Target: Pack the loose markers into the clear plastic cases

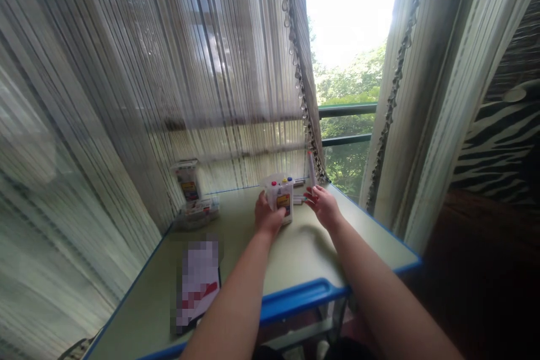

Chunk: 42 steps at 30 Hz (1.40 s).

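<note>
My left hand [269, 216] is wrapped round a clear plastic marker box [288, 197] with a dark, yellow-lettered label. It stands upright over the table, and a few coloured marker ends, red, yellow and blue, show at its top. Held upright in the fingers of my right hand [324, 206] is a pale marker pen [311, 169] with a red tip, to the right of the box and apart from it. Behind, between the two hands, several more marker pens [298, 200] lie on the table, partly hidden by the box.
A desk [312, 259] with a blue edge carries everything. At its back left stands another labelled box [186, 180] beside a clear plastic case [198, 212]. A blurred-out flat item [198, 275] lies at left front. String curtains [236, 67] hang behind, before a railed window.
</note>
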Each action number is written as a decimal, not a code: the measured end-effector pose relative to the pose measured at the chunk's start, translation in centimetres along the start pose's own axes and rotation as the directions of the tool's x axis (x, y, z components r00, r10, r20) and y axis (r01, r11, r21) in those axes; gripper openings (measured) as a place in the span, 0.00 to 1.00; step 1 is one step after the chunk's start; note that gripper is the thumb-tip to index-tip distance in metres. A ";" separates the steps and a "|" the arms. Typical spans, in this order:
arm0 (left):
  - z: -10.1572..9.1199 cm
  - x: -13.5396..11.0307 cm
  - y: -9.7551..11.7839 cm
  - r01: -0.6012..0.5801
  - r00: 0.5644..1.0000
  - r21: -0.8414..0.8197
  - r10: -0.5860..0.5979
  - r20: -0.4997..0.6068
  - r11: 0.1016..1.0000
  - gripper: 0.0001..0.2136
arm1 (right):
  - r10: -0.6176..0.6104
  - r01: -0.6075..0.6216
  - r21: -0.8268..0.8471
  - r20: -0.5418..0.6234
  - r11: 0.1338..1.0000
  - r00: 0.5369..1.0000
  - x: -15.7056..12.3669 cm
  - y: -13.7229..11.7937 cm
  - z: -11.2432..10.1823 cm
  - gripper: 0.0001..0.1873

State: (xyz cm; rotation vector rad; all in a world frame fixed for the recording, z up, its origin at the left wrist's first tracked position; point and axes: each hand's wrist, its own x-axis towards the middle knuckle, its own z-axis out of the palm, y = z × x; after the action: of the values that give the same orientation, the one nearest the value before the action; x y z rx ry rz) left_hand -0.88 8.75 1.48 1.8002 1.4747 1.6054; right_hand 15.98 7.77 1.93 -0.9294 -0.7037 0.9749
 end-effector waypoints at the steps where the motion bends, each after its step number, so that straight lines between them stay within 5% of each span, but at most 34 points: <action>1: 0.0 -0.1 -0.2 -0.067 0.995 0.078 0.072 -0.069 0.995 0.26 | 0.011 -0.011 0.039 0.012 0.999 1.000 -0.2 -0.2 0.1 0.06; 5: -0.4 -0.8 0.0 -0.300 0.887 0.222 0.357 -0.294 0.928 0.17 | 0.028 -0.037 0.145 0.060 0.989 0.998 -0.7 -0.8 0.3 0.13; 9: -0.8 -1.3 0.8 -0.435 0.819 0.203 0.479 -0.317 0.877 0.12 | -0.009 -0.043 0.268 0.193 0.962 0.981 -1.4 -1.4 0.5 0.21; 13: -1.1 -1.7 1.8 -0.435 0.869 0.041 0.431 -0.244 0.900 0.06 | -0.014 -0.123 0.289 0.431 0.949 0.902 -2.5 -2.2 0.5 0.22; 17: -1.5 -2.1 3.2 -0.308 0.950 -0.168 0.294 -0.100 0.937 0.08 | 0.063 -0.219 0.133 0.705 0.967 0.706 -3.5 -2.4 0.4 0.21; 19: -1.7 -2.2 3.8 -0.248 0.968 -0.216 0.238 -0.074 0.944 0.09 | 0.096 -0.220 0.057 0.775 0.974 0.625 -3.6 -2.2 0.4 0.21; 22: -2.0 -2.1 4.1 -0.213 0.977 -0.232 0.204 -0.061 0.949 0.09 | 0.139 -0.215 -0.018 0.814 0.976 0.564 -3.7 -1.9 0.4 0.20; 32: -2.2 -2.4 4.5 -0.267 0.963 -0.239 0.262 -0.054 0.933 0.10 | 0.208 -0.223 -0.097 0.806 0.970 0.555 -3.9 -1.8 0.5 0.19; 42: -2.0 -2.2 4.6 -0.301 0.947 -0.247 0.320 0.038 0.921 0.08 | 0.232 -0.259 -0.080 0.738 0.962 0.633 -3.6 -1.7 0.6 0.17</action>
State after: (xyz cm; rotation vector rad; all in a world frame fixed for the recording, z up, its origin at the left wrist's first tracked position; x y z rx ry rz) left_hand -0.12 4.25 4.46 2.0018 0.9479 1.7471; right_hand 14.66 4.20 3.37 -0.5690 -1.2680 1.6505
